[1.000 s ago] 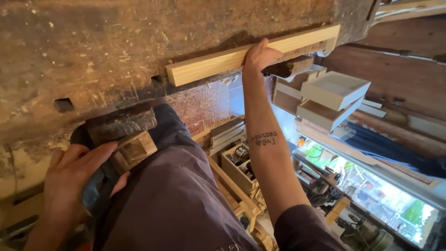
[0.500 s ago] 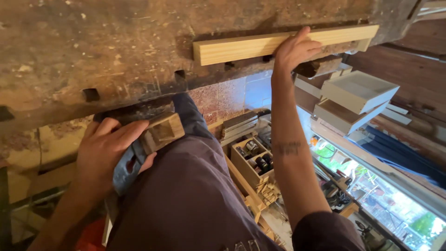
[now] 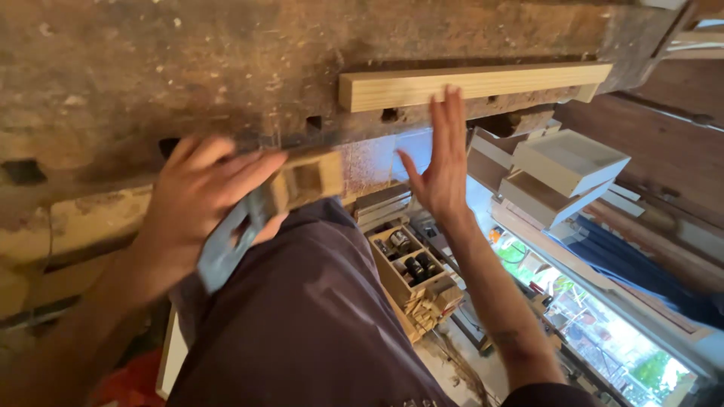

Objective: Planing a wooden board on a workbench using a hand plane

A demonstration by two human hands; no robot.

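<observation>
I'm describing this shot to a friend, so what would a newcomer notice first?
The pale wood strip lying on the worn, dusty workbench at upper right stands out. The right hand is open, fingers spread just below it. At left, the blurred left hand grips a wooden hand plane at the bench edge.

A pale yellow-tan colour with fine straight grain lines is shown by the wooden strip (image 3: 475, 83). The workbench top (image 3: 151, 68) is coloured dark brown, mottled with pale sawdust specks. The hand plane (image 3: 260, 215) is marked by a tan wooden body and grey-blue metal. The trousers (image 3: 302, 324) are seen as plain dark purple-brown.
</observation>
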